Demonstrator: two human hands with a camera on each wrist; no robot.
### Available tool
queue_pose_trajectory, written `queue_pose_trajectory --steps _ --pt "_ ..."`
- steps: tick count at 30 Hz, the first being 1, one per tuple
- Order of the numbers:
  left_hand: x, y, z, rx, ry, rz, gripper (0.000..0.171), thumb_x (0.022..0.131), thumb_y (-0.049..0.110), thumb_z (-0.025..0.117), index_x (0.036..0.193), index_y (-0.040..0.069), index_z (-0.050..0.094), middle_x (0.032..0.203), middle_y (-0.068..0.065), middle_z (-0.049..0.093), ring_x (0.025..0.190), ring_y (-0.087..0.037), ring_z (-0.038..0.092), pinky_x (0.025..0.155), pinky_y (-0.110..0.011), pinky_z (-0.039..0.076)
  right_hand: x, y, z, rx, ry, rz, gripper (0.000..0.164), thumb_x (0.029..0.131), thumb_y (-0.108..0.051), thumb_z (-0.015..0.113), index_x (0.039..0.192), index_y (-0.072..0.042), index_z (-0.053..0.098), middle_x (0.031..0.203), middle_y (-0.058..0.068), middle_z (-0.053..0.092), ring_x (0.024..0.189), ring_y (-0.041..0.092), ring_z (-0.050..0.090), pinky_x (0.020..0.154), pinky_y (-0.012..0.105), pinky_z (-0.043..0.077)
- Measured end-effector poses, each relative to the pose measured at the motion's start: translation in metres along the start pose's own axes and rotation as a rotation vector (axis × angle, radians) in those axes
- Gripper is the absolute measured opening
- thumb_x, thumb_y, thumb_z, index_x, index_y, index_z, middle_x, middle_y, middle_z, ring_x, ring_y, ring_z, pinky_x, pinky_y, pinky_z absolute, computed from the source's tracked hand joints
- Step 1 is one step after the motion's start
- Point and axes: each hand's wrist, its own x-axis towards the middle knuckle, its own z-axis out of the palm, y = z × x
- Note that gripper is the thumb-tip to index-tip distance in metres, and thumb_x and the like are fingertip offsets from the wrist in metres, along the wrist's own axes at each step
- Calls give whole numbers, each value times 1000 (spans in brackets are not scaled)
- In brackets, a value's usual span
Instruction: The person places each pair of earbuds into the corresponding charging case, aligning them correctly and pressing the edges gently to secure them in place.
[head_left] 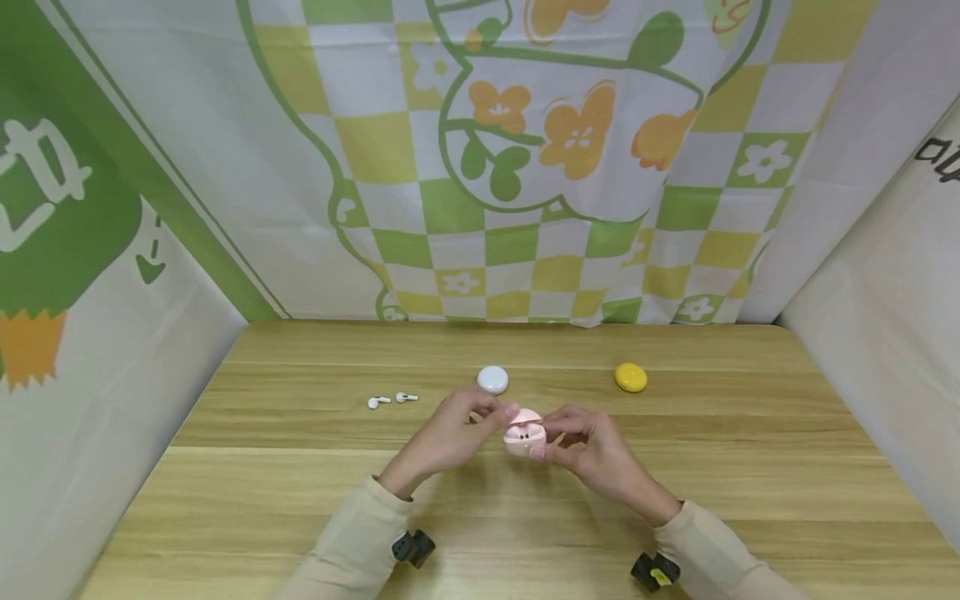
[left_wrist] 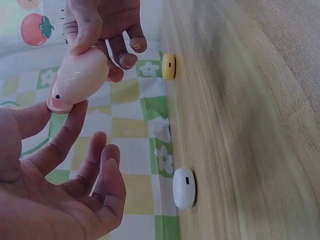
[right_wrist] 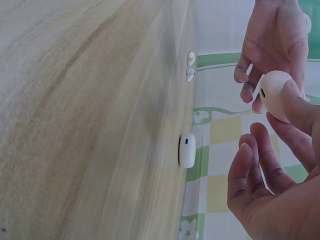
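Observation:
A round pink earbud case [head_left: 523, 448] is held above the table between both hands, its lid raised and the slots inside showing. The right hand [head_left: 602, 457] grips the case's body from the right with thumb and fingers. On the other side, the left hand [head_left: 456, 432] pinches the lid between thumb and index finger; its remaining fingers are off the case in the left wrist view. Seen from below there, the pink case [left_wrist: 82, 75] shows a small dark port. Two white earbuds [head_left: 407, 397] lie on the table left of the hands.
Just beyond the left hand sits a closed white round case [head_left: 492, 380]. A closed yellow round case [head_left: 631, 377] lies farther right on the wooden table [head_left: 750, 467]. Printed cloth [head_left: 510, 242] hangs along the table's back edge, with more cloth at both sides.

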Motion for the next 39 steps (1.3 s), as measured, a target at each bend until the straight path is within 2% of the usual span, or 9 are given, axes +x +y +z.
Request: queue_pose_trajectory --steps 5,9,13,18,22,26,35,39 --pt "-1 2 2 3 20 7 23 103 27 63 99 11 78 109 -3 65 98 -19 59 81 -39 52 0 0 0 3 -2 6 19 85 -6 81 104 -4 79 102 5 72 89 20 65 76 30 57" --pt "-4 5 4 54 55 53 20 101 28 66 100 11 77 109 -2 63 104 -22 58 86 -44 51 0 0 -1 2 0 8 18 86 -6 80 104 -4 79 101 4 72 91 24 65 77 30 57" --pt "-8 7 6 119 90 99 18 98 30 69 99 13 76 112 -1 60 110 -25 56 90 -48 48 0 1 -1 4 3 11 18 87 -6 80 105 -4 79 102 5 72 91 20 64 77 31 57" --pt "-11 7 7 140 108 107 19 98 32 69 100 15 76 117 -1 60 113 -25 54 89 -47 48 -1 1 -2 2 4 24 17 88 -9 80 105 -6 80 103 4 73 92 16 64 78 31 57" --pt "-11 5 7 112 87 99 25 98 34 69 107 12 75 118 -3 59 111 -28 55 91 -50 49 -1 1 -2 5 5 38 18 89 -11 80 106 -7 80 104 4 73 92 16 64 78 31 57" --pt "-12 3 6 89 60 100 26 96 31 72 111 10 74 116 -2 58 106 -26 54 90 -48 49 0 1 -2 17 14 35 19 88 -11 80 106 -7 80 104 3 73 92 15 64 78 30 57" --pt "-11 -1 6 59 35 107 20 96 24 72 106 7 74 116 -3 60 107 -27 56 89 -45 49 0 0 -1 14 11 46 20 88 -13 80 107 -7 79 104 3 73 92 16 64 78 31 57" --pt "-10 -1 5 39 30 96 21 98 25 70 104 6 74 116 -5 61 108 -29 57 89 -45 50 1 0 -1 -4 12 14 28 87 -14 81 113 -5 77 104 4 72 91 20 65 78 32 57"
